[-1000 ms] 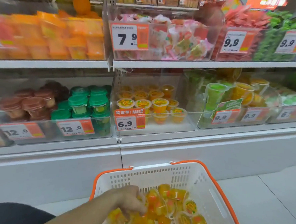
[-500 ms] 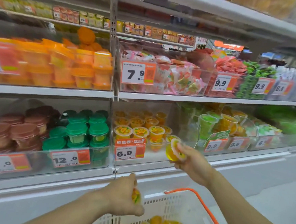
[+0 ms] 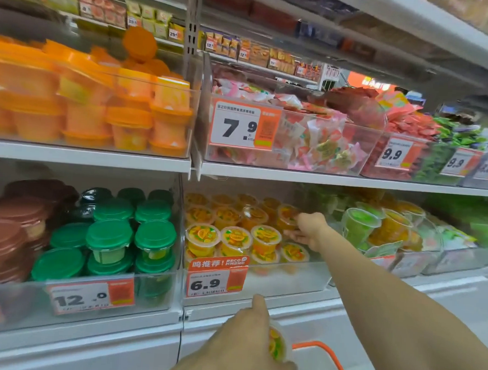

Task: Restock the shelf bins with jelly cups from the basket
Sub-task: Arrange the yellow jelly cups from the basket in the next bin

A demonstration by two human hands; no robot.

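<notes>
Right hand (image 3: 308, 229): curled round an orange jelly cup (image 3: 288, 216) inside the 6.9 bin (image 3: 288, 282).
Left hand (image 3: 244, 348): a second cup (image 3: 277, 345) is gripped above the basket (image 3: 332, 359).

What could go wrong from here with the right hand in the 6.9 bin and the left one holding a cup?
1. The right hand sets a jelly cup among cups already stacked in the 6.9 bin; it may land tilted and topple its neighbours.
2. The left hand grips a second cup sideways above the basket; a loose grip could drop it.
3. The right forearm crosses close to the green cups in the next bin and could knock them on withdrawal.
</notes>
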